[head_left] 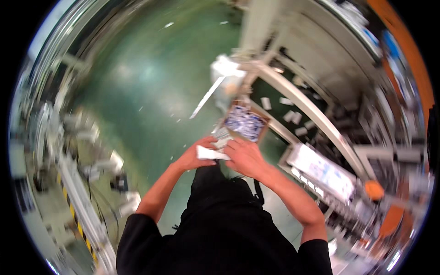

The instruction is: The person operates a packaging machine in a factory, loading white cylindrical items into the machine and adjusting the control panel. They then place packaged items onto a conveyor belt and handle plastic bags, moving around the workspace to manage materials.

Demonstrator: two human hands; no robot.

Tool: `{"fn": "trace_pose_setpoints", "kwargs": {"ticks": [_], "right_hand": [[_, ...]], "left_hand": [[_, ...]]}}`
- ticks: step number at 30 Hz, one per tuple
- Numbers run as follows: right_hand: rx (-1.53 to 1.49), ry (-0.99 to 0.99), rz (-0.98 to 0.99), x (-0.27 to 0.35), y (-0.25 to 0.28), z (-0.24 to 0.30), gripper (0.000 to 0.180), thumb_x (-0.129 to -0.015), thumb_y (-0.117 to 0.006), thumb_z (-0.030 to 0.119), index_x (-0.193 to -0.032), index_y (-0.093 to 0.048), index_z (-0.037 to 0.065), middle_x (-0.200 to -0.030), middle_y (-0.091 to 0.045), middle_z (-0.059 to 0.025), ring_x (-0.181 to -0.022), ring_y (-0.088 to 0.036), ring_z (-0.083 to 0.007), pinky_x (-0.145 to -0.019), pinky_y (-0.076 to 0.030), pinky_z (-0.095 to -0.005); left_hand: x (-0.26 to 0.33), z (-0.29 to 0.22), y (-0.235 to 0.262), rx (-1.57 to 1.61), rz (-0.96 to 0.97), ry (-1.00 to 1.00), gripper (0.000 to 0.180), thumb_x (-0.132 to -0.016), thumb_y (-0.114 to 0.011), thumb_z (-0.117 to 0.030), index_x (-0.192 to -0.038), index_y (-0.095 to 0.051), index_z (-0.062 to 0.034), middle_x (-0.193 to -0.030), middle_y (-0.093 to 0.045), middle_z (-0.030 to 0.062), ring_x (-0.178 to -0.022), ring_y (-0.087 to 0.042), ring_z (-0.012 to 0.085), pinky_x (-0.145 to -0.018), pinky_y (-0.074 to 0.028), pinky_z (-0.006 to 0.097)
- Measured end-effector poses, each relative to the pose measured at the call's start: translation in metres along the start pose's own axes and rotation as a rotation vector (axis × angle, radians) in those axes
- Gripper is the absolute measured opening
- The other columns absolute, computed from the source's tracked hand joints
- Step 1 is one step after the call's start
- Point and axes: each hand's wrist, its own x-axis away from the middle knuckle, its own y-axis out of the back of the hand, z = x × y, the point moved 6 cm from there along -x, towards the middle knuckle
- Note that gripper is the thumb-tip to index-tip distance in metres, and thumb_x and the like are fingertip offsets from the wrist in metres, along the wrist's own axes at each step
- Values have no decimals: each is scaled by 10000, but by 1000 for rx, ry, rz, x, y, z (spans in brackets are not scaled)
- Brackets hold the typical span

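Note:
Both hands meet in front of my body, over the green floor. My left hand [197, 156] is closed on a white paper-like piece [212, 154], its fingers bent round the left end. From the other side my right hand [245, 157] grips the same piece, fingers curled over its right end. Just beyond the fingers is a grey-white piece with faint print [222, 135]; blur hides whether it joins the white one. An open cardboard box [264, 133] filled with small blue-and-white packets [245, 122] stands right beyond my right hand.
A translucent plastic bag [224, 89] stands behind the box, with a white strip [207, 98] beside it. Pale machine frames [302, 98] rise on the right, near a lit panel [321, 172]. White scraps [293, 117] litter the floor. Machinery with a yellow-black striped edge [75, 217] runs along the left.

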Motion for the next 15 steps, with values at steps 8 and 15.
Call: {"fn": "trace_pose_setpoints", "kwargs": {"ticks": [8,15], "right_hand": [[306,57,-456,114,178,47,144,-686,-650,193,-688,-659,50,-629,-618,-120,-609,-621,-347,-484,-487,-434],[253,-34,-579,203,298,55,152,-690,-649,189,-683,-628,39,-632,-625,-114,-602,-624,-307,-485,-480,-423]], "left_hand": [[-45,-104,-79,416,-192,-140,491,-754,-790,-132,-1187,-581,-30,-1165,-604,83,-1063,-565,205,-909,-485,347],[-132,-127,-202,474,180,-82,480,-750,-792,-124,-1175,-590,-29,-1160,-603,80,-1058,-563,198,-898,-484,344]]}}
